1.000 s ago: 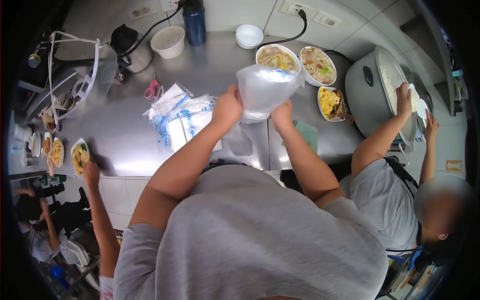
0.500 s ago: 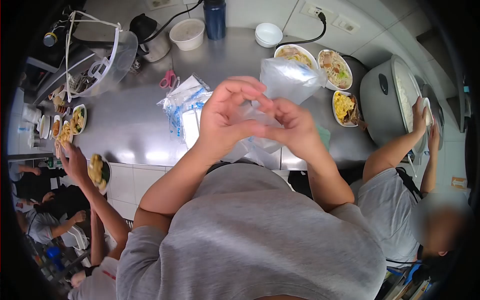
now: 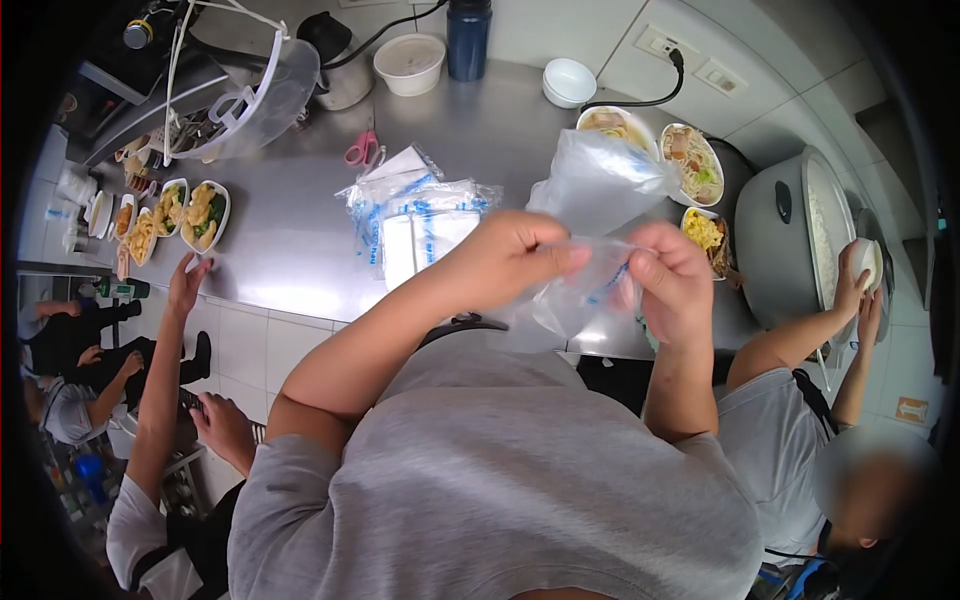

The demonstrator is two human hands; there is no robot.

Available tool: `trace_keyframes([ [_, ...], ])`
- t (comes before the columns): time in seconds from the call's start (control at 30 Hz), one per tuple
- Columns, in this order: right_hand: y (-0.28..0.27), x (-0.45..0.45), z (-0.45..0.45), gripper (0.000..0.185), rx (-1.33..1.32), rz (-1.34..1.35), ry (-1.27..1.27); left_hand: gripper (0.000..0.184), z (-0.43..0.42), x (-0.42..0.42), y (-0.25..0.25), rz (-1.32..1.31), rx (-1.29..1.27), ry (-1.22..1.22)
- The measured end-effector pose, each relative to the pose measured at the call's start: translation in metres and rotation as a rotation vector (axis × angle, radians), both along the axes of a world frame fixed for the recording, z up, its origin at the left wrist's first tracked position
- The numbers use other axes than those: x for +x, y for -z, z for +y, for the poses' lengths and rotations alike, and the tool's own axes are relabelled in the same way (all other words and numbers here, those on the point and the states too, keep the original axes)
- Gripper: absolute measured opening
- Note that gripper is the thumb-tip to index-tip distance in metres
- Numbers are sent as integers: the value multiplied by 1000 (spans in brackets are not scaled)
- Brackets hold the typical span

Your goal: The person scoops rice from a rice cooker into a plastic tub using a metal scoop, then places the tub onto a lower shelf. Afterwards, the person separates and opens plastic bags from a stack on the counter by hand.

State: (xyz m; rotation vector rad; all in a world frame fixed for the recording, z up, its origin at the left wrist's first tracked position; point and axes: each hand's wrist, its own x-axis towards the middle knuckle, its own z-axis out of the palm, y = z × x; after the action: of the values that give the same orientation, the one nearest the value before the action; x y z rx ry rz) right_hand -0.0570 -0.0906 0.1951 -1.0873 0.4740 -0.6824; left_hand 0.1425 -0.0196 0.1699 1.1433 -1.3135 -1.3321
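Over the front of the steel counter, my left hand [image 3: 520, 258] is closed, pinching one side of a thin clear plastic bag [image 3: 580, 290]. The other side of this bag is gripped between the fingertips of my right hand [image 3: 672, 280], and a little blue print shows on it. Just beyond my hands lies a large, puffed translucent plastic bag [image 3: 605, 180]. Left of it is a pile of flat white packets [image 3: 425, 235] in clear wrap with blue print. Behind the pile rests a pair of pink-handled scissors [image 3: 365, 150].
Bowls of food [image 3: 692, 165] stand at the back right, beside a big rice cooker [image 3: 775, 230] where a co-worker's hands [image 3: 858, 300] hold a white bowl. Filled food trays [image 3: 205, 217] stand at the left near another person's hand [image 3: 187, 285]. A blue bottle [image 3: 468, 40] stands behind.
My hands have moved apart and lower, with the clear bag now stretched between them. At left, a food tray now rests on the counter beside the person's hand. The view has shifted slightly.
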Motion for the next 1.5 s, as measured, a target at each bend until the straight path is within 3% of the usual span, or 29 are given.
trace_keyframes([
  [0.07,8,-17,-15,15,22,87,-366,24,-11,-6,3,275,-191,-136],
  [0.1,13,-25,-23,17,31,134,-543,24,-13,-3,1,415,-154,-40],
  [0.2,29,-40,-34,33,-7,-234,-385,23,-21,9,-5,824,12,276],
  [0.23,22,-40,-34,34,148,-358,-287,23,-26,11,-5,951,97,386],
  [0.27,13,-39,-37,29,125,-388,-236,22,-32,12,-7,1072,184,498],
  [0.33,-3,-34,-48,21,80,-450,-133,20,-43,13,-23,906,171,418],
  [0.47,-14,-14,-66,19,243,-8,324,17,-82,13,-22,759,214,-23],
  [0.53,-8,7,-64,21,262,315,511,14,-94,20,30,751,305,-104],
  [0.6,90,-4,-95,28,261,80,340,15,-96,12,88,619,443,-264],
  [0.7,135,27,-79,31,-171,527,604,19,-79,-3,124,120,478,-408],
  [0.77,171,33,-81,30,-612,497,742,21,-82,-11,144,-256,313,-501],
  [0.83,193,26,-90,32,-570,566,704,21,-85,-19,165,-639,44,-608],
  [0.87,196,27,-93,33,-552,591,679,21,-87,-18,164,-607,17,-591],
  [0.93,201,33,-87,28,-117,371,747,20,-85,-10,161,-548,-31,-565],
  [0.97,202,35,-86,25,100,262,775,19,-80,-1,158,-361,22,-522],
  [1.07,226,1,-65,23,212,394,715,19,-42,39,159,-416,-253,-641],
  [1.13,227,-8,-31,18,106,444,738,17,0,79,174,-841,-358,-646],
  [1.23,242,-20,6,17,-19,659,552,14,45,97,182,-1237,-284,-585],
  [1.33,234,-1,19,15,-505,668,476,11,53,100,187,-1203,-260,-531],
  [1.43,177,40,14,23,-802,586,280,12,42,90,161,-1112,-322,-525],
  [1.47,150,59,12,23,-1043,579,313,14,41,88,154,-1059,-335,-499],
  [1.5,137,73,11,22,-1169,555,304,13,41,87,140,-904,-201,-378],
])
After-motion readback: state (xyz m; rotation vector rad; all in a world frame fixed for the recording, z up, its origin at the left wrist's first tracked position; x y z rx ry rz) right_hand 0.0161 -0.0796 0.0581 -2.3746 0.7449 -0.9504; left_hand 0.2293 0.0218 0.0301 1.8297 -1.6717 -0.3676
